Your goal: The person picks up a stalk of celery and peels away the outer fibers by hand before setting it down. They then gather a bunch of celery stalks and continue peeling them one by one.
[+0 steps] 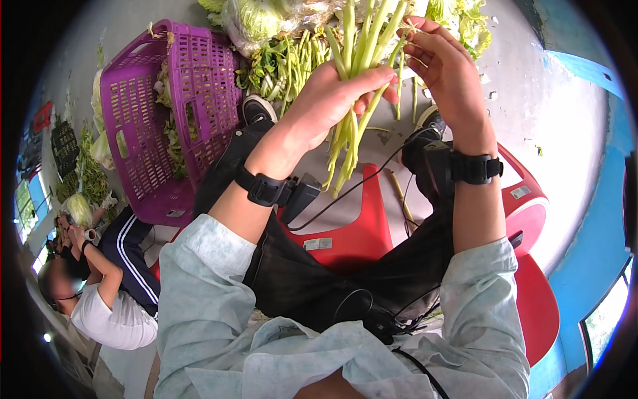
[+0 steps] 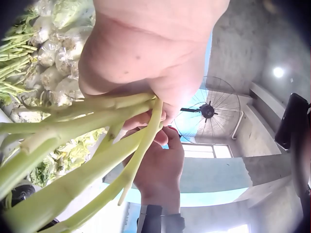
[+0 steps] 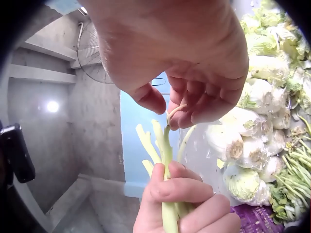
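My left hand (image 1: 325, 100) grips a bunch of long pale green vegetable stalks (image 1: 347, 143), its thumb laid across them. Their thin lower ends hang below the fist, and the thicker ends stick out above it. At those upper ends is my right hand (image 1: 452, 73), its thumb and fingers bent together around a stalk tip. In the right wrist view a thin curled strip (image 3: 181, 108) peels from that tip at the fingertips. The left wrist view shows the stalks (image 2: 73, 184) spreading out from the palm close to the camera.
A purple crate (image 1: 206, 106) stands tilted at the left, with leaves behind its slats. Wrapped cabbages (image 3: 245, 145) and a pile of green stalks (image 1: 299, 63) lie on the floor ahead. Red stools (image 1: 369, 233) are below. Another person (image 1: 113, 312) sits at the left holding a cabbage.
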Available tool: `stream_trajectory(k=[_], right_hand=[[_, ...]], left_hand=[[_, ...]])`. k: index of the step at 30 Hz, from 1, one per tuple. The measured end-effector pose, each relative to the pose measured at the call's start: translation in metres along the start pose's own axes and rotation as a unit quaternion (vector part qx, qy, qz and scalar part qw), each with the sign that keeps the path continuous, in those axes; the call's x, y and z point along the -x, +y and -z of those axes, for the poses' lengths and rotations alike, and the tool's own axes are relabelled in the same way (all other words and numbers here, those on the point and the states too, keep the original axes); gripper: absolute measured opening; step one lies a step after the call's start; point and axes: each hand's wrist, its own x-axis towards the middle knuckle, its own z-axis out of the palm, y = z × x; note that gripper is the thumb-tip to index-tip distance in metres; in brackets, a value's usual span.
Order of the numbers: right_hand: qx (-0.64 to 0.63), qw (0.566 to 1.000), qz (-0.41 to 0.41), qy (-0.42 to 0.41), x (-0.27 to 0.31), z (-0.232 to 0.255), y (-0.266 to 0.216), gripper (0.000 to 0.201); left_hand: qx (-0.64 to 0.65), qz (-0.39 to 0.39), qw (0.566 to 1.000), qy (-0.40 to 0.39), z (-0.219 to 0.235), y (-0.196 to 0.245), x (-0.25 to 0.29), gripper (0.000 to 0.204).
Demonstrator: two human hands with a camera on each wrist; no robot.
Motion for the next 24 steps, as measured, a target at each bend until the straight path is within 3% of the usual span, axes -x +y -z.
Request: stream_trajectory(k=[2,8,11,24], right_hand=[[-0.038,0.999,-0.010,-0.031,-0.0016,0.0051,-0.0028,0.020],[0.098,0.995,0.016,0.020,0.0011,0.0032,-0.0029,0.020],[0.150,0.989,0.005,-0.017,0.0008,0.0051,-0.0052,0.019],[0.190,0.978,0.072,0.038,0.0006,-0.0018,0.0005,0.016]], left_hand=[[0.000,0.010,1.000,0.007,-0.0006,0.0022,0.0009,0.030],[-0.013,0.004,1.000,0.026,0.0012,0.0015,0.0002,0.029],[-0.015,0.000,1.000,0.027,0.0032,0.0014,-0.0010,0.029],[-0.042,-0.011,0.999,0.020,0.0049,0.0011,-0.0009,0.027]])
